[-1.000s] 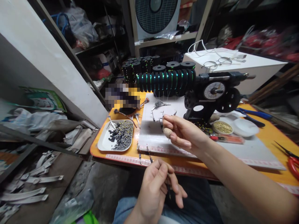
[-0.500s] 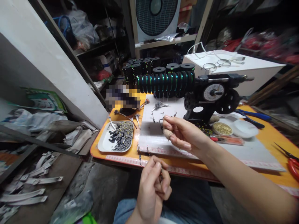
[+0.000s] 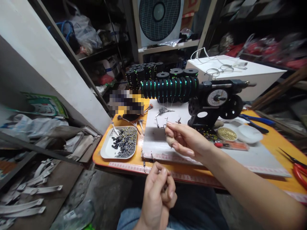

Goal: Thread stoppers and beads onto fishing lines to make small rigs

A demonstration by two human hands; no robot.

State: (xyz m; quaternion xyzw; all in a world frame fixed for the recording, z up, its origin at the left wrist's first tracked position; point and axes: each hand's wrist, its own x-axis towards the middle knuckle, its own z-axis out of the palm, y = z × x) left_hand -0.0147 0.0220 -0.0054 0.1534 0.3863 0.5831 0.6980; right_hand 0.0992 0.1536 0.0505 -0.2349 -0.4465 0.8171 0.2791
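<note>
My left hand (image 3: 158,191) is closed in front of the table edge, thumb pressed on curled fingers. Whatever lies in its pinch is hidden. Over the white board (image 3: 153,140), my right hand (image 3: 183,139) has its thumb and fingers drawn together, with a wrap on one finger. What it holds, if anything, is too small to make out. Beyond its fingertips, small dark pieces with thin wire ends (image 3: 157,122) lie on the board. Thin dark strands with small pieces (image 3: 144,159) hang at the board's front edge, close to my left hand.
A white tray (image 3: 103,148) holds grey, yellow and black bits. Behind the board stands a black geared device (image 3: 216,97) with a ribbed, green-glinting roll (image 3: 170,88). Black spools (image 3: 130,78), a dish of golden bits (image 3: 226,134), pliers (image 3: 257,121) and red-handled scissors (image 3: 299,172) are around.
The camera view has shifted slightly. My right hand appears a little farther left and lower, its fingers still drawn together. My left hand has barely moved and stays closed.
</note>
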